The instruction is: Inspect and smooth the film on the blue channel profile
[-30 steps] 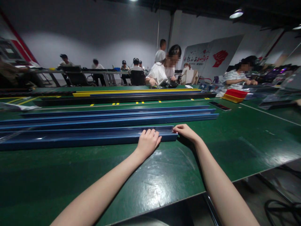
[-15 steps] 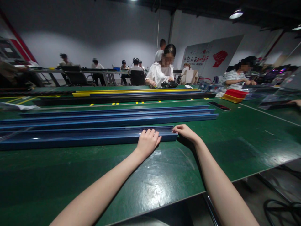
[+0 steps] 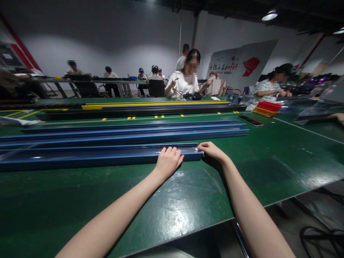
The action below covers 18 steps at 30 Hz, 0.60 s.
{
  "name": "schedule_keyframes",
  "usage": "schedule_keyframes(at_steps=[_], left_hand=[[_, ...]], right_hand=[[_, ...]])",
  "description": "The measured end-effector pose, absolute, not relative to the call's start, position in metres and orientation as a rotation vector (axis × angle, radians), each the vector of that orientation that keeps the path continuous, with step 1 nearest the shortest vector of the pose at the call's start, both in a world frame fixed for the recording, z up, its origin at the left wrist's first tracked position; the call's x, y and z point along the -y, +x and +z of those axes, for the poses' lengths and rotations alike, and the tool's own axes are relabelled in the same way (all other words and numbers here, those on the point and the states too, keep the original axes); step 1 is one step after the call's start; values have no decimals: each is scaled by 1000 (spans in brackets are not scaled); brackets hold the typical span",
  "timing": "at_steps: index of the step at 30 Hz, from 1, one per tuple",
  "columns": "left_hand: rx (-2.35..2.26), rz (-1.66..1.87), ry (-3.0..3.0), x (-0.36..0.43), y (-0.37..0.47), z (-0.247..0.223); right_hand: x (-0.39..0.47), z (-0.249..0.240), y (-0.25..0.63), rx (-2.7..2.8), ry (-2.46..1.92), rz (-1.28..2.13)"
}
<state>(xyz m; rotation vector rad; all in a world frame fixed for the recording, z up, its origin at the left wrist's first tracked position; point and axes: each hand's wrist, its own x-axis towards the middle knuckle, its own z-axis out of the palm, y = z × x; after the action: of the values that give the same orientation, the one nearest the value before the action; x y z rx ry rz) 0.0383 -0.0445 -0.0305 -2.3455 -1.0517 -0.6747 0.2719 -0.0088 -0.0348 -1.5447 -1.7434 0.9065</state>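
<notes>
A long blue channel (image 3: 107,161) lies across the green table (image 3: 255,157), with clear film along its inside. My left hand (image 3: 169,161) grips its front wall near the right end, fingers bent over the edge into the channel. At that right end, my right hand (image 3: 211,149) is closed in a pinch with its fingertips against the opening. Whatever the pinch holds is too small to make out. More blue channels (image 3: 134,135) lie parallel just behind.
Behind are a yellow strip (image 3: 161,104), a black strip (image 3: 134,114), a phone (image 3: 250,120) and red and yellow trays (image 3: 267,108). A person in white (image 3: 185,80) sits across the table. Another person's hand (image 3: 338,117) is at the far right.
The person across the table has raised both hands from the tabletop, one with a thin dark item. My own hands have hardly moved.
</notes>
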Motion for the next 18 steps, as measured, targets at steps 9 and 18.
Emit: schedule_keyframes(at_steps=[9,18], left_hand=[[1042,-676,-2337,43,38,-33],[1078,-650,-2364,44,38,-32]], right_hand=[[9,-34,272,1772,-1606,856],[11,-30,270,1790,-1647,841]])
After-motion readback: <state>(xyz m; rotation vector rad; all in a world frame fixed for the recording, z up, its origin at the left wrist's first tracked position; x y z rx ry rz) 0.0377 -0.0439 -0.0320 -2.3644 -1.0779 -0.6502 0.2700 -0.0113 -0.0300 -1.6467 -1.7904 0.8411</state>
